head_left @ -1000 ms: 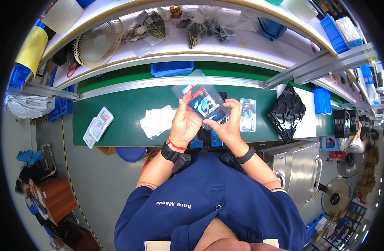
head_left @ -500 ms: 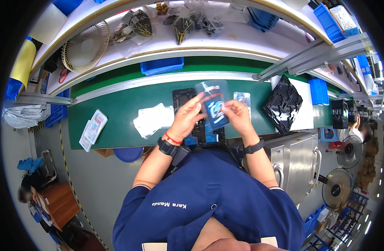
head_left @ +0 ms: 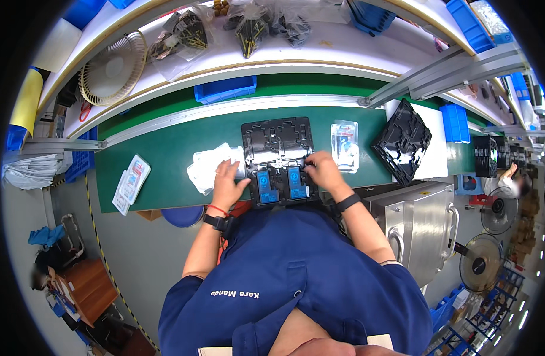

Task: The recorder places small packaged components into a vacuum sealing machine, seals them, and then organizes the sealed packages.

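A black plastic tray (head_left: 276,126) lies on the green bench in front of me. Two blue flat batteries, a left one (head_left: 266,185) and a right one (head_left: 295,183), sit in its near compartments. My left hand (head_left: 228,185) is open, fingers spread, between the tray's left edge and a pile of flat white packs (head_left: 202,169); its fingertips reach over the pile's right side. My right hand (head_left: 324,172) is at the tray's right edge beside the right battery, thumb and forefinger apart. Right of it lies a clear pack with a printed card (head_left: 345,145).
More packs (head_left: 131,183) lie at the bench's left end. A tilted stack of black trays (head_left: 406,142) rests on a white sheet at right. Blue bins, one behind the tray (head_left: 225,90) and another at right (head_left: 455,123), stand near the shelf. A steel cabinet (head_left: 418,228) stands below.
Both hands held a clear pack with a blue item above the tray; it has left them. My hands have moved apart and down to the tray's sides, uncovering the tray.
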Action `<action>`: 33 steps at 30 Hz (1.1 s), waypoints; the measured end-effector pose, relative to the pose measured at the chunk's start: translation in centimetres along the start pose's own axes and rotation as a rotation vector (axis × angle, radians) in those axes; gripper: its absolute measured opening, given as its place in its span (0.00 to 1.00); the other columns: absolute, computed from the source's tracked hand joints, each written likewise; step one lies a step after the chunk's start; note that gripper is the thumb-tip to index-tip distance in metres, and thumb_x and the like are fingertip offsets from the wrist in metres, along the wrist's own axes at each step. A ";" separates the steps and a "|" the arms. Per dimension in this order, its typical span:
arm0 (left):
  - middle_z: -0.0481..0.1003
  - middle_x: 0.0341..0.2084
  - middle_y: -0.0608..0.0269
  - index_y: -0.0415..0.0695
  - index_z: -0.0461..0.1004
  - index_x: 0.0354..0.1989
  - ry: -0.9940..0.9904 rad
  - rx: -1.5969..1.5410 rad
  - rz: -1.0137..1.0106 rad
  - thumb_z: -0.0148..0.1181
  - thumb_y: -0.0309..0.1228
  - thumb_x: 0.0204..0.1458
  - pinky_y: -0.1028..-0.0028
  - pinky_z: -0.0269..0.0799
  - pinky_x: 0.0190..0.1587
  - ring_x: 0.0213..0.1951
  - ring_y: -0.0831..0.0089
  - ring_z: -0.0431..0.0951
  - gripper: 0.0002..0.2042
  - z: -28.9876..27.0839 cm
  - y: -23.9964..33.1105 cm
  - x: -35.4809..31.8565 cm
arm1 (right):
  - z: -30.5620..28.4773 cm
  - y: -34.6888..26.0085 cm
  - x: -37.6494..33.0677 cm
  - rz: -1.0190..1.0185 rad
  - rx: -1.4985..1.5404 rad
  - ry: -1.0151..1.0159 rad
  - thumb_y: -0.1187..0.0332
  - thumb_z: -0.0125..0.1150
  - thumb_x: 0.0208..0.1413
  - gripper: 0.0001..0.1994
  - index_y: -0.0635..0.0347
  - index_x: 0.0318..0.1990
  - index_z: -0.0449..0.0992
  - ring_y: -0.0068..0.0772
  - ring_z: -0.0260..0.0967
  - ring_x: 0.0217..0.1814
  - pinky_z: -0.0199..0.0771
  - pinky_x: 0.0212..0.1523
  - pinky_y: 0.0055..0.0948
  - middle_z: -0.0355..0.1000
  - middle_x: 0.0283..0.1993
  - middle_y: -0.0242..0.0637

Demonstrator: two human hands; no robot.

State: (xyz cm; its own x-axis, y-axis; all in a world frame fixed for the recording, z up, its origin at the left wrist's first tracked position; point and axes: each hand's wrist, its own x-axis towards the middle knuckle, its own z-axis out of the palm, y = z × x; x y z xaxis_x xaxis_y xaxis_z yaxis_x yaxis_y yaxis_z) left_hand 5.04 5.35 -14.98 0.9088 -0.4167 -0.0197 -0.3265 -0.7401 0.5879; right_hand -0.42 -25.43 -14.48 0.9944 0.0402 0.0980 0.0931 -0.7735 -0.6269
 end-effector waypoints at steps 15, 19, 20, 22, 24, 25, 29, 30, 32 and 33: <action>0.57 0.57 0.44 0.46 0.58 0.59 -0.121 -0.029 0.151 0.70 0.38 0.34 0.60 0.58 0.56 0.59 0.51 0.57 0.40 0.2 5.1 0.8 | -0.9 -2.9 2.3 0.244 0.318 -0.335 0.75 0.65 0.40 0.10 0.62 0.30 0.70 0.30 0.70 0.27 0.68 0.30 0.28 0.72 0.25 0.36; 0.74 0.38 0.62 0.39 0.65 0.52 -0.637 -1.220 0.002 0.58 0.29 0.51 0.74 0.72 0.42 0.40 0.77 0.73 0.20 -0.9 8.7 2.2 | -5.1 -8.4 4.6 0.058 0.540 -0.204 0.76 0.63 0.42 0.09 0.64 0.31 0.69 0.27 0.70 0.30 0.68 0.31 0.25 0.72 0.27 0.36; 0.74 0.38 0.62 0.39 0.65 0.52 -0.636 -1.218 0.005 0.58 0.29 0.51 0.74 0.72 0.42 0.40 0.77 0.73 0.20 -1.2 9.1 2.4 | -5.7 -9.9 5.0 0.056 0.539 -0.202 0.76 0.63 0.42 0.09 0.64 0.31 0.69 0.27 0.70 0.30 0.68 0.31 0.25 0.72 0.27 0.36; 0.74 0.37 0.64 0.38 0.70 0.45 -0.590 -1.207 -0.188 0.53 0.25 0.54 0.77 0.74 0.36 0.37 0.79 0.74 0.11 -2.5 10.5 2.8 | -6.5 -12.2 5.0 0.039 0.611 0.021 0.79 0.62 0.44 0.10 0.63 0.35 0.70 0.21 0.68 0.37 0.68 0.38 0.22 0.70 0.33 0.33; 0.75 0.34 0.65 0.39 0.72 0.41 -0.451 -1.257 -0.185 0.52 0.25 0.54 0.79 0.75 0.32 0.34 0.79 0.75 0.08 -3.3 11.6 2.8 | -6.1 -12.2 4.7 0.074 0.499 0.345 0.74 0.62 0.44 0.09 0.60 0.35 0.72 0.31 0.70 0.36 0.66 0.41 0.29 0.73 0.31 0.35; 0.75 0.35 0.64 0.39 0.72 0.41 -0.360 -1.309 -0.182 0.52 0.25 0.54 0.78 0.76 0.32 0.35 0.79 0.75 0.08 -3.8 11.9 2.8 | -6.4 -12.3 4.2 0.098 0.443 0.349 0.73 0.63 0.44 0.08 0.59 0.34 0.73 0.32 0.69 0.37 0.65 0.42 0.30 0.73 0.30 0.34; 0.74 0.38 0.61 0.38 0.71 0.43 -0.188 -1.379 -0.162 0.51 0.26 0.55 0.76 0.76 0.35 0.38 0.77 0.75 0.10 -5.1 12.8 2.5 | -7.1 -13.8 2.7 0.031 0.226 0.320 0.71 0.65 0.42 0.05 0.57 0.28 0.76 0.32 0.65 0.35 0.60 0.42 0.31 0.72 0.27 0.31; 0.74 0.40 0.60 0.38 0.71 0.44 -0.145 -1.398 -0.137 0.51 0.26 0.55 0.76 0.77 0.35 0.39 0.76 0.75 0.10 -5.2 12.9 2.5 | -6.9 -13.9 2.6 0.030 0.227 0.319 0.71 0.65 0.42 0.05 0.57 0.28 0.76 0.32 0.65 0.35 0.60 0.42 0.31 0.72 0.27 0.31; 0.74 0.39 0.60 0.37 0.71 0.44 -0.117 -1.386 -0.111 0.52 0.26 0.54 0.75 0.77 0.36 0.39 0.75 0.75 0.10 -5.3 13.0 2.3 | -6.4 -14.0 2.5 -0.006 0.158 0.353 0.72 0.65 0.42 0.04 0.57 0.28 0.77 0.32 0.65 0.37 0.61 0.42 0.29 0.72 0.27 0.32; 0.73 0.39 0.60 0.36 0.70 0.44 -0.090 -1.373 -0.086 0.52 0.25 0.54 0.74 0.77 0.36 0.39 0.74 0.75 0.10 -5.3 13.0 2.3 | -6.4 -14.1 2.7 -0.031 0.149 0.372 0.72 0.65 0.42 0.04 0.57 0.27 0.77 0.31 0.65 0.36 0.60 0.40 0.29 0.71 0.25 0.32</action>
State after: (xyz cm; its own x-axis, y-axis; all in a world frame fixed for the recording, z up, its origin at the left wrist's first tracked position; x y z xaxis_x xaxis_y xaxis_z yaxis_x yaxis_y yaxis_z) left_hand 4.24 -2.42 -3.06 0.8761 -0.4678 -0.1167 0.2926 0.3233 0.8999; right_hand 0.64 -18.46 -0.46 0.9071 -0.1910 0.3750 0.1564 -0.6742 -0.7218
